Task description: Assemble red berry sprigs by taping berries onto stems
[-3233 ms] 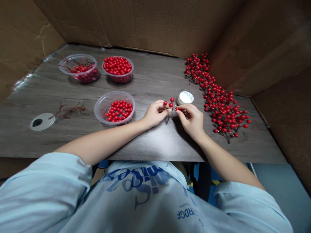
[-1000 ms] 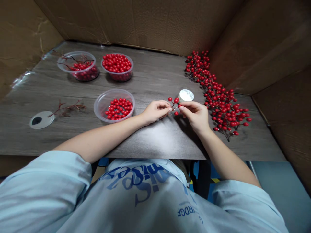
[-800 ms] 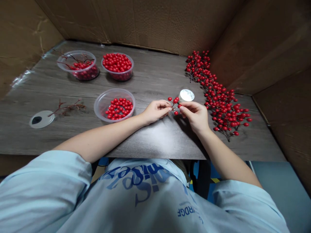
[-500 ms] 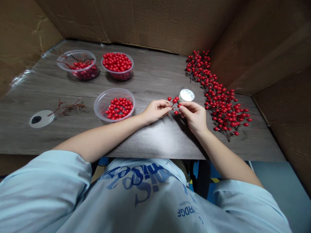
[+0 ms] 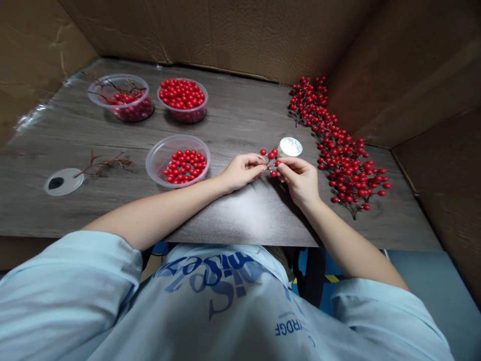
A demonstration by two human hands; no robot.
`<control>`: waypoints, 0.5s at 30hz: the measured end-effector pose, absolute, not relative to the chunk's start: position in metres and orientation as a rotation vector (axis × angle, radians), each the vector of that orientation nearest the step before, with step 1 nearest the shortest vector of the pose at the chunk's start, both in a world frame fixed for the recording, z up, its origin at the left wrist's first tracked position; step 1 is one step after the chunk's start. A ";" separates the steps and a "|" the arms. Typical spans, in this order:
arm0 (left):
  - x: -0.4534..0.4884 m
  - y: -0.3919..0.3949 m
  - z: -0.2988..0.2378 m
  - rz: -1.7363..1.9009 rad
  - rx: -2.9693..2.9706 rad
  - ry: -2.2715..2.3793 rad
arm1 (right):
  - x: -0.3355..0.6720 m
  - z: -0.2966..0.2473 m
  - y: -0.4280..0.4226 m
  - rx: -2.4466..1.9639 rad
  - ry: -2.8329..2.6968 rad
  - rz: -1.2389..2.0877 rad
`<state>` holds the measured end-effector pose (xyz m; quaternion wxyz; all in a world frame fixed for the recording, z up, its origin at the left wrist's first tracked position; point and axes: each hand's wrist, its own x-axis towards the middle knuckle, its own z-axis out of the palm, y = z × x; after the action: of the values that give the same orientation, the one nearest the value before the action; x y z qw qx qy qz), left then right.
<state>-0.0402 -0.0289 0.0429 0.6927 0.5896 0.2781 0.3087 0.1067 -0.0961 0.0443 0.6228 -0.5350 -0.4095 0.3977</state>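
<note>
My left hand [image 5: 240, 173] and my right hand [image 5: 300, 180] meet over the dark wood-grain table [image 5: 240, 215]. Between their fingertips is a small sprig of red berries [image 5: 269, 160] on thin wire stems, pinched by both hands. Just beyond my right fingers stands a small round white-topped tin [image 5: 290, 147], apart from the hand. A clear plastic bowl [image 5: 160, 154] of loose red berries lies to the left of my left hand. A long heap of red berry sprigs [image 5: 345, 160] runs along the right side, out of reach of my fingertips.
At the back stand a bowl of loose berries [image 5: 184, 118] and a bowl of berries with bare twigs [image 5: 99, 99]. A bare twig [image 5: 103, 163] lies next to a pale disc with a dark spot [image 5: 63, 181]. Cardboard walls [image 5: 225, 40] surround the table's far sides.
The sprig has turned from hanging stem-down to lying more level between my fingertips. My hands have drawn slightly farther apart, and the view has shifted a little.
</note>
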 end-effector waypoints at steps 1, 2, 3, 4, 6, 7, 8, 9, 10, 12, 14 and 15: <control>-0.040 -0.029 0.043 0.684 1.316 0.627 | 0.107 0.044 -0.096 -1.229 -0.940 0.919; -0.040 -0.029 0.042 0.679 1.315 0.633 | 0.106 0.044 -0.096 -1.228 -0.939 0.920; -0.040 -0.028 0.042 0.675 1.314 0.636 | 0.106 0.044 -0.096 -1.227 -0.940 0.920; -0.040 -0.028 0.041 0.675 1.314 0.638 | 0.106 0.044 -0.097 -1.227 -0.941 0.918; -0.039 -0.028 0.041 0.681 1.315 0.636 | 0.105 0.044 -0.097 -1.228 -0.944 0.914; -0.039 -0.028 0.040 0.688 1.315 0.632 | 0.105 0.044 -0.097 -1.230 -0.944 0.914; -0.039 -0.028 0.040 0.696 1.315 0.626 | 0.105 0.044 -0.097 -1.233 -0.944 0.917; -0.039 -0.028 0.040 0.705 1.314 0.619 | 0.105 0.044 -0.097 -1.235 -0.943 0.920; -0.039 -0.028 0.040 0.712 1.314 0.613 | 0.105 0.044 -0.097 -1.238 -0.941 0.921; -0.039 -0.028 0.039 0.722 1.315 0.604 | 0.105 0.044 -0.097 -1.244 -0.936 0.924; -0.039 -0.028 0.040 0.727 1.313 0.600 | 0.105 0.043 -0.097 -1.245 -0.933 0.927; -0.039 -0.028 0.040 0.728 1.311 0.598 | 0.105 0.043 -0.097 -1.243 -0.933 0.929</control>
<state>-0.0395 -0.0276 0.0397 0.6914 0.5867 0.2673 0.3259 0.1047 -0.0971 0.0429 0.6175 -0.5400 -0.4054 0.4034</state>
